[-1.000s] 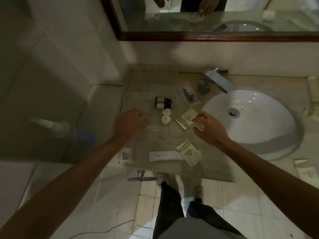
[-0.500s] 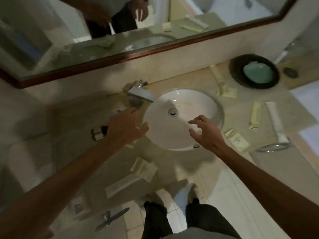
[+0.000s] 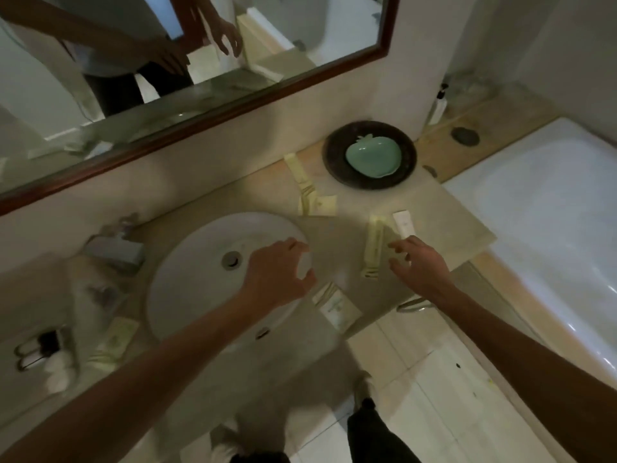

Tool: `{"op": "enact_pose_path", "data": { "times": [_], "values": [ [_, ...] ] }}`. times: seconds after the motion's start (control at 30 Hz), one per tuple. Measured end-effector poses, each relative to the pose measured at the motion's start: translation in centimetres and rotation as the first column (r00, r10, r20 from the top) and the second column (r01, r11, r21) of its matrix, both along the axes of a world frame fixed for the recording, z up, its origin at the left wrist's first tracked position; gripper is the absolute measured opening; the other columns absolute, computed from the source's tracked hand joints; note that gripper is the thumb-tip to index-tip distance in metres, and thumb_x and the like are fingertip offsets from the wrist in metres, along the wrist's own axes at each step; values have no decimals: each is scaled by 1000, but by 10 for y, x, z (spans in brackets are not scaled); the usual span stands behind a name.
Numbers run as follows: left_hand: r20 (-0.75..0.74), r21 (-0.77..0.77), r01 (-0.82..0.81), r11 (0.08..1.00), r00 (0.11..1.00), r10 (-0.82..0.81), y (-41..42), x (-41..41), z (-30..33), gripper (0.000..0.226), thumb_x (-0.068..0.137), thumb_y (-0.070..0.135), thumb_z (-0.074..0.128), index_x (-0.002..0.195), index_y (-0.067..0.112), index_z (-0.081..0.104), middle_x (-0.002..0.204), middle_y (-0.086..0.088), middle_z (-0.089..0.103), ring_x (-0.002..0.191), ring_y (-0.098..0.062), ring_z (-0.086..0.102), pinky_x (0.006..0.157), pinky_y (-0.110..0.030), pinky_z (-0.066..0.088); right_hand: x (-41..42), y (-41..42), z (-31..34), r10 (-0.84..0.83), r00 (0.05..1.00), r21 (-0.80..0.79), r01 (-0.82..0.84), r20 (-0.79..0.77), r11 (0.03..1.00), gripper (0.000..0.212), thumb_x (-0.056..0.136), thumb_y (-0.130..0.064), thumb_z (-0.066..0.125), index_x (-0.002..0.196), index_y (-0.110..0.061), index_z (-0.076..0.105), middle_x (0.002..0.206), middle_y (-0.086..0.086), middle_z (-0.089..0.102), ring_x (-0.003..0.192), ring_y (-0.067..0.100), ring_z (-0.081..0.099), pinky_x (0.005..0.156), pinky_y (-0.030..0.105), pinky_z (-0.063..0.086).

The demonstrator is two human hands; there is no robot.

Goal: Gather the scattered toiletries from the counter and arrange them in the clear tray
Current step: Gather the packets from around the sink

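My right hand point(image 3: 419, 262) has moved past the sink point(image 3: 200, 248), both hands' fingers open and empty, so I should pinch the yellow packet point(image 3: 373, 248) right of the sink gently.

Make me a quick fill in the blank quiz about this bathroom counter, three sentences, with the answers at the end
The small green dish sits on a round dark ____.
The left hand hovers over the right rim of the white ____.
The right hand reaches with ____ fingers toward the long cream packet.
Answers: plate; sink; spread
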State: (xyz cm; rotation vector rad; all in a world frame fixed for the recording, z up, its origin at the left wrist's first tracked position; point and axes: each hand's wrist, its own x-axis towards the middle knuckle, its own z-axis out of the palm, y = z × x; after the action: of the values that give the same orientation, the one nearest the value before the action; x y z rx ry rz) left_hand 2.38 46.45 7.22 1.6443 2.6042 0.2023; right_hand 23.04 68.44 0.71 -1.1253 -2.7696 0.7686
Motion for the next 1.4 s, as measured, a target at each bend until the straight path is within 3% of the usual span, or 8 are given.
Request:
{"op": "enact_pose_path", "data": {
  "times": [0.23, 0.43, 0.63, 0.8, 0.97, 1.13, 1.3, 1.4],
  "values": [
    [45, -152, 95, 984, 995, -90, 92, 37, -60, 47, 86, 51, 48, 121, 19, 54, 114, 2, 57, 100, -18, 57, 77, -36, 52, -34, 109, -32, 45, 996, -60, -41, 73, 997, 39, 92, -31, 62, 130, -22, 60, 109, 4, 65, 106, 23, 60, 90, 34, 44],
    [83, -237, 115, 965, 992, -97, 116, 58, -106, 55, 90, 60, 47, 119, 14, 53, 116, -4, 54, 102, -23, 53, 80, -37, 45, -73, 125, -61, 114, 971, -103, -94, 211, 990, 48, 98, -39, 52, 142, -23, 49, 141, 9, 54, 129, 30, 50, 107, 44, 39],
    [68, -226, 80, 971, 996, -66, 133, 63, -128, 51, 89, 55, 52, 117, 12, 53, 109, -4, 57, 91, -23, 57, 70, -37, 48, -86, 125, -71, 49, 979, -142, -21, 197, 990, 38, 92, -44, 60, 121, -20, 61, 117, 9, 66, 108, 28, 60, 88, 37, 47],
    [89, -188, 52, 981, 995, -36, 136, 61, -131, 51, 90, 59, 48, 114, 14, 54, 103, -1, 59, 84, -20, 61, 62, -32, 45, -94, 124, -73, 30, 983, -171, 2, 182, 985, 53, 88, -48, 65, 133, -22, 53, 124, 11, 61, 115, 31, 57, 95, 44, 47],
    [148, -182, -83, 980, 983, 111, 138, 67, -135, 58, 87, 70, 43, 106, 16, 52, 94, 2, 60, 71, -18, 62, 57, -30, 44, -100, 128, -72, 54, 974, -160, -19, 220, 987, 43, 83, -49, 70, 114, -21, 63, 111, 6, 64, 104, 25, 60, 88, 40, 49],
    [286, -264, -182, 947, 923, 257, 145, 61, -129, 49, 81, 62, 62, 105, 20, 55, 94, 5, 64, 81, -16, 64, 65, -28, 46, -100, 139, -64, 194, 918, -90, -174, 346, 981, 43, 80, -50, 73, 108, -17, 69, 108, 2, 67, 100, 23, 63, 83, 34, 49],
    [426, -405, -200, 892, 823, 377, 149, 42, -120, 38, 70, 54, 76, 86, 24, 59, 82, 6, 65, 72, -14, 60, 60, -25, 44, -91, 145, -67, 408, 868, -204, -362, 282, 910, 66, 79, -45, 75, 138, -26, 52, 123, 7, 57, 119, 27, 53, 98, 37, 42],
    [424, -357, -239, 903, 820, 385, 145, 37, -120, 23, 74, 40, 73, 84, 25, 59, 82, 4, 65, 76, -16, 62, 60, -26, 46, -92, 143, -68, 501, 832, -162, -475, 236, 865, 44, 82, -39, 72, 124, -31, 63, 97, -5, 48, 98, 24, 59, 80, 32, 43]
  ]
}}
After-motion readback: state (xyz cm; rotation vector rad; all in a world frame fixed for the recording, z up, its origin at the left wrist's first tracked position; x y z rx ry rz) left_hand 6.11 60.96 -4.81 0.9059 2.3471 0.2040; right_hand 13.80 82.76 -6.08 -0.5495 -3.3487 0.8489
